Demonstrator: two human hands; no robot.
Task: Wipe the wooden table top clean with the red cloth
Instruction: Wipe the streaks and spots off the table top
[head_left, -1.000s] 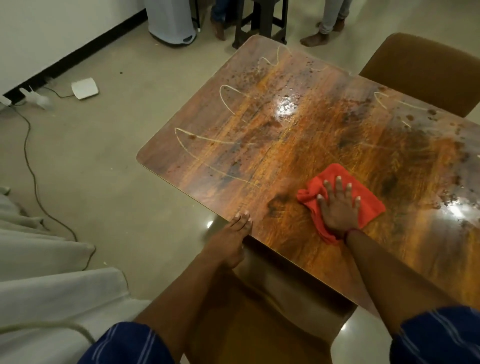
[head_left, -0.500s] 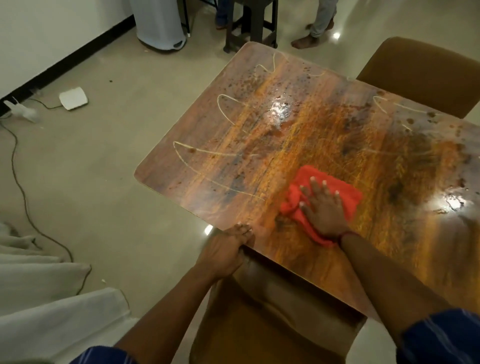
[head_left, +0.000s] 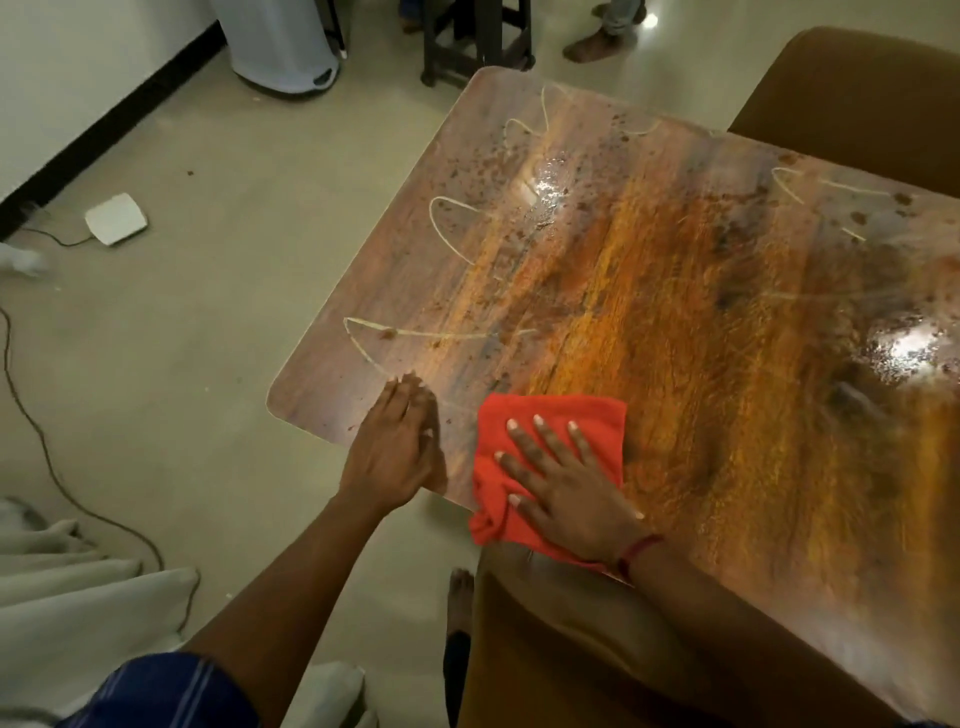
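The wooden table top (head_left: 701, 322) fills the right half of the head view, smeared with orange-brown streaks, dark spots and pale curved lines. The red cloth (head_left: 597, 415) lies at the table's near edge, its lower left corner hanging over it. My right hand (head_left: 566, 483) presses flat on the cloth with fingers spread. My left hand (head_left: 397, 441) rests flat on the table's near left edge, just left of the cloth, fingers together and holding nothing.
A brown chair (head_left: 571, 649) is tucked under the near edge, another brown chair (head_left: 852, 98) stands at the far side. A white bin (head_left: 280, 47), dark stool (head_left: 467, 36), someone's feet, a white box (head_left: 115, 218) and cable (head_left: 47, 447) are on the floor. Pale fabric (head_left: 78, 597) lies left.
My right hand has slid the cloth left and toward the near edge. My left hand has let go of the table edge and now lies flat on the top.
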